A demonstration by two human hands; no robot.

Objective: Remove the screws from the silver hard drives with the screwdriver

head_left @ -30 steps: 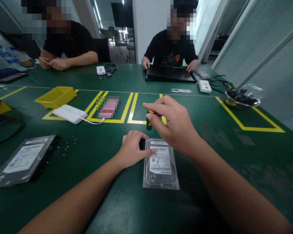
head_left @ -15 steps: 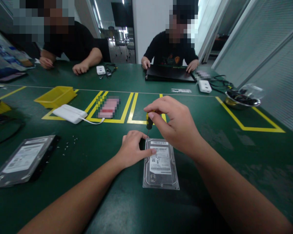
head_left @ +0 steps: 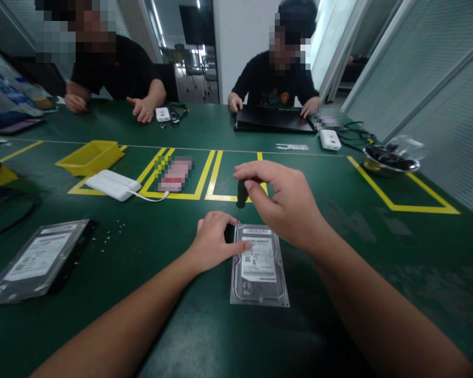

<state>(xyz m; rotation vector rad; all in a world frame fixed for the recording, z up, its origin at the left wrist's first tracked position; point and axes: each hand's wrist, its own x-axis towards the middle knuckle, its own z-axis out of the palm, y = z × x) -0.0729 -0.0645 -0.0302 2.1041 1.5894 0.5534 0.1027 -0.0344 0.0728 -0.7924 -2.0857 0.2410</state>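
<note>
**Drive pinned flat, driver on its far corner**

Green surface (head_left: 339, 325) carries a bare hard drive (head_left: 260, 265) lying flat near the front edge. It looks stiff, dense metal, smooth on top, so it probably slides unless pressed; its edges seem the safest place to grip, not the labelled lid. Left hand (head_left: 213, 241) presses its far-left corner, fingers (head_left: 242, 245) spread on the lid. Right hand (head_left: 287, 205) pinches a small screwdriver (head_left: 241, 198) upright, tip at the far-left corner. Left of them lies a second drive (head_left: 35, 260) beside loose screws (head_left: 112, 232). Farther off: a yellow tray (head_left: 90, 156), then two seated people.
</note>
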